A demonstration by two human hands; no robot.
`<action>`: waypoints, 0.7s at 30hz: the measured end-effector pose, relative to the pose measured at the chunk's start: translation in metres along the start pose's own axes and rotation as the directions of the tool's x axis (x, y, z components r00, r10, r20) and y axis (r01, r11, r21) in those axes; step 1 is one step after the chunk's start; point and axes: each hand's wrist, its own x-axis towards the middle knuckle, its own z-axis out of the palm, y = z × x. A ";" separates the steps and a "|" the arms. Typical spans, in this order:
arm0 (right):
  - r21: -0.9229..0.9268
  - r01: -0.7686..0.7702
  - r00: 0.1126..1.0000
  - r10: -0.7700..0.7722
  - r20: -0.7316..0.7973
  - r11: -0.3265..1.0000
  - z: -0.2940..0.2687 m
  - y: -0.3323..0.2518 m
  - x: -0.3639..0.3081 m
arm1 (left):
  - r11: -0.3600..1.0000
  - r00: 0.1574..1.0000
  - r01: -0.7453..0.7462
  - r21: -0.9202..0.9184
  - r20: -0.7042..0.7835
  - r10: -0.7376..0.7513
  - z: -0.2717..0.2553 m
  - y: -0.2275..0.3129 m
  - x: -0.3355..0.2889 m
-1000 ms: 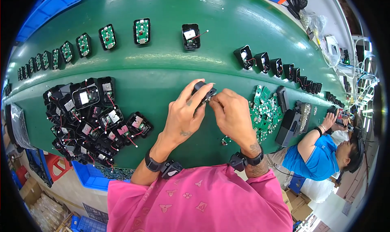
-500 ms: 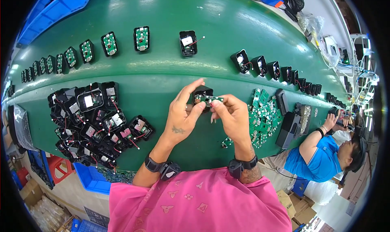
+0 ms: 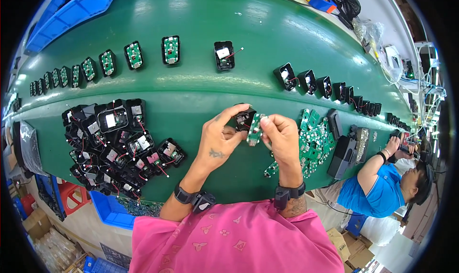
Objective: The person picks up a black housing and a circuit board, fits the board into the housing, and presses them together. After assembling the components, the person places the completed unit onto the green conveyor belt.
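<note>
My left hand [image 3: 219, 135] grips a small black plastic housing [image 3: 243, 119], its fingers wrapped round the far and left sides. Between the thumb and fingers of my right hand [image 3: 282, 136] is a green circuit board [image 3: 256, 129], tilted upright just beside the housing's opening. Whether a wire joins the two cannot be made out. To the left lies a heap of black housings [image 3: 112, 151] with white or pink parts and thin red wires inside. A pile of loose green circuit boards [image 3: 315, 137] lies right of my right hand.
Along the far side stand housings fitted with boards [image 3: 170, 50] on the left and housings without boards [image 3: 286, 77] on the right. A blue bin [image 3: 71, 17] sits far left. Dark grey devices [image 3: 342, 153] lie right. A co-worker in a blue shirt [image 3: 375, 192] works at the right.
The circuit board has turned from lying level across the housing's near edge to hanging upright beside it. My right hand has swung slightly right; the left still holds the housing.
</note>
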 end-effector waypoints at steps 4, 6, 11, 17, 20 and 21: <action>-0.245 0.048 0.997 -0.032 0.072 0.968 0.013 -0.008 -0.006 | 0.999 0.997 -0.048 -0.009 -0.064 0.047 0.007 -0.007 -0.001; -0.390 0.147 0.989 -0.131 0.068 0.909 0.016 -0.010 -0.008 | 0.998 0.993 -0.066 0.001 -0.099 0.065 0.009 -0.007 -0.001; -0.485 0.206 0.979 -0.174 0.110 0.850 0.018 -0.024 -0.017 | 0.966 0.966 -0.172 0.192 -0.157 0.203 0.011 -0.003 -0.002; -0.494 0.235 0.971 -0.223 0.084 0.837 0.021 -0.022 -0.024 | 0.968 0.955 -0.173 0.181 -0.210 0.210 0.015 -0.009 -0.001; -0.502 0.346 0.936 -0.325 0.132 0.793 0.022 -0.022 -0.022 | 0.942 0.948 -0.208 0.263 -0.181 0.260 0.016 -0.006 -0.002; -0.548 0.391 0.916 -0.372 0.153 0.739 0.022 -0.023 -0.021 | 0.941 0.948 -0.209 0.265 -0.181 0.261 0.016 -0.008 -0.001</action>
